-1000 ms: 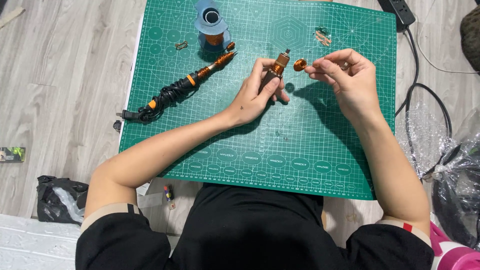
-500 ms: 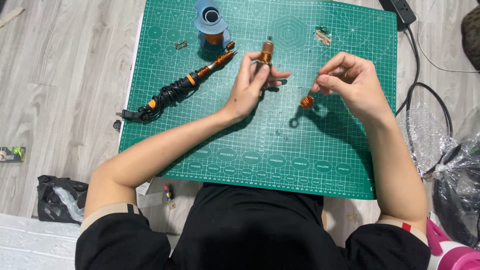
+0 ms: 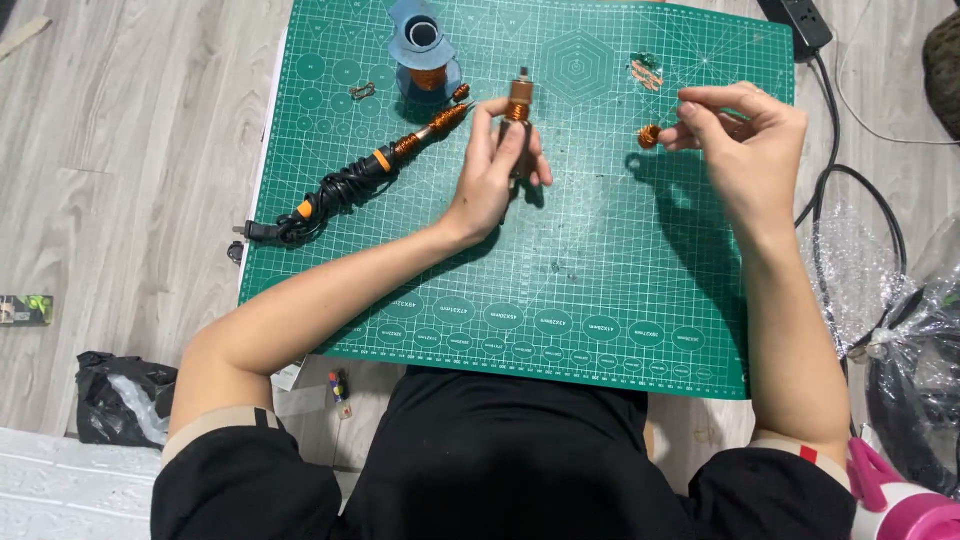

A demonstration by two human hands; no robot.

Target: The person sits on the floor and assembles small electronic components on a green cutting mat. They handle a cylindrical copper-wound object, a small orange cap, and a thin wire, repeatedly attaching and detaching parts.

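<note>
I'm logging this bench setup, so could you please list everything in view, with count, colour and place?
mat: 1, green, on the floor
soldering iron: 1, orange and black, mat's left, cord coiled
spool: 1, blue, mat's top
clip: 1, metal, left of spool
cylinder: 1, copper and dark, upright in left hand
coil: 1, copper, at right fingertips
copper bits: few, mat's top right
power strip: 1, black, top right
cable: 1, black, right
plastic bags: clear and black, right
black bag: 1, lower left
left hand: holds cylinder
right hand: pinches coil
</note>
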